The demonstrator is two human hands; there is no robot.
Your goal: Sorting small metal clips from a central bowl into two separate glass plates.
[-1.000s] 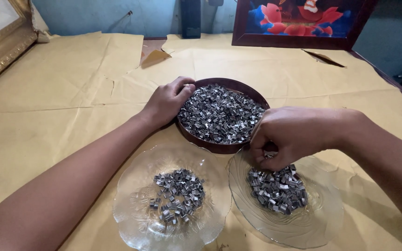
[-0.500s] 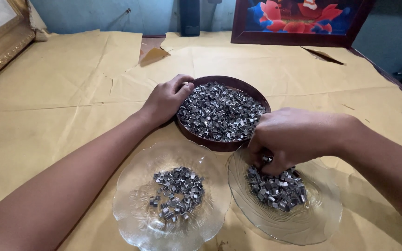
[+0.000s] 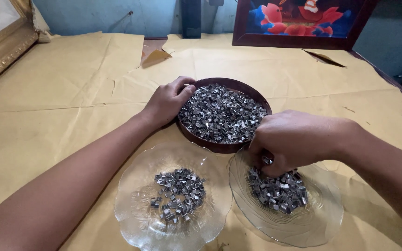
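Right hand [image 3: 298,142] has its grip pinched on a few small metal clips [image 3: 267,160] over the right glass dish [image 3: 322,218]; left hand [image 3: 168,100] lies loosely curled on the brown bowl [image 3: 257,95] rim. Clips look light, stiff, slippery, so pinch their sides. Versus a second ago, the right hand has dropped lower toward the dish's pile.

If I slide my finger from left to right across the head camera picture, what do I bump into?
Gold picture frame → left hand → brown bowl of metal clips → right hand.
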